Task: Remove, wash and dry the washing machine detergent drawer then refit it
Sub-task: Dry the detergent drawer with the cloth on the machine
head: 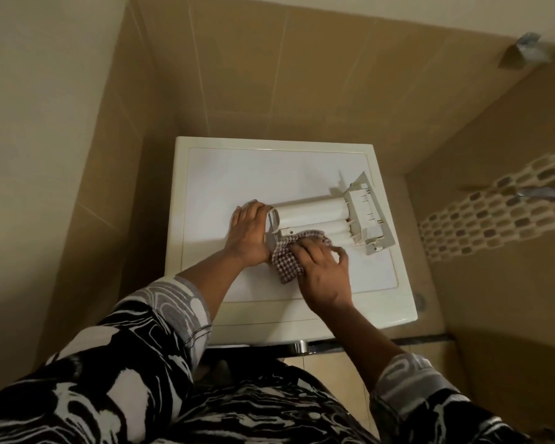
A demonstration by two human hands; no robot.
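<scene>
Detergent drawer (318,213): lies on the washing machine top (237,174), right of centre, rounded undersides up, front panel at the right end
Left hand (247,232): fingers close together and curled round the drawer's left end, holding it; thumb hidden
Right hand (321,267): fingers bent, bunching a checked cloth (285,261) and pressing it on the drawer's near left corner
Cloth position: partly on the drawer, partly on the machine top
Surroundings: beige tiled wall (269,75), mosaic strip (494,213) at right
</scene>
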